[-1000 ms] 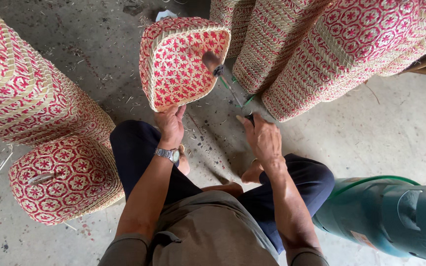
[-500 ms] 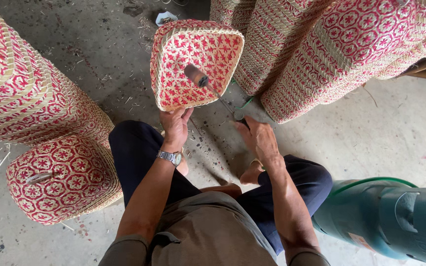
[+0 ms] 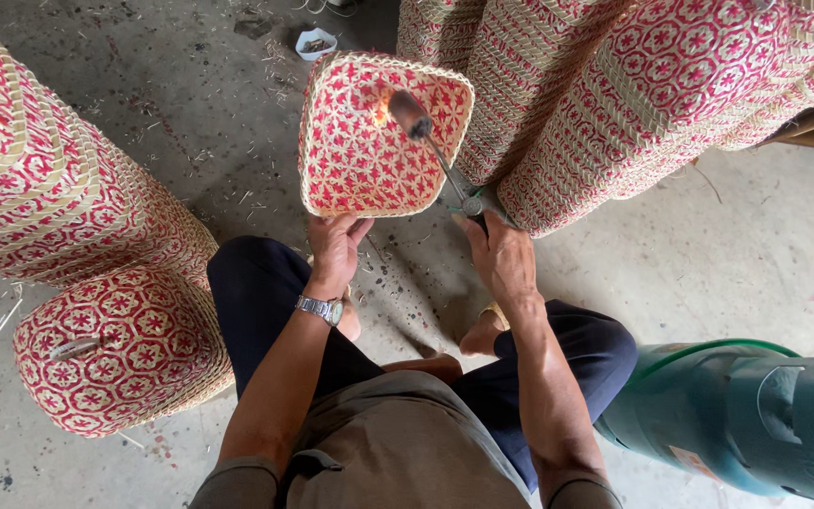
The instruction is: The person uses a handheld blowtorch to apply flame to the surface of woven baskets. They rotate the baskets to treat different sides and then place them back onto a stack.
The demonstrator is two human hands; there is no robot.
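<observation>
Left grip (image 3: pixel 334 247) clamps basket (image 3: pixel 369 141) bottom edge; right grip (image 3: pixel 499 256) holds torch (image 3: pixel 431 141), flame at basket inside.

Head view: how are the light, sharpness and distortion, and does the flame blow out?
Head view: soft, even daylight with faint shadows on the concrete floor; the woven basket and both hands are sharp; the torch flame is a small bright orange patch, slightly blown out; wide-angle bulging bends the basket stacks at the edges.
</observation>
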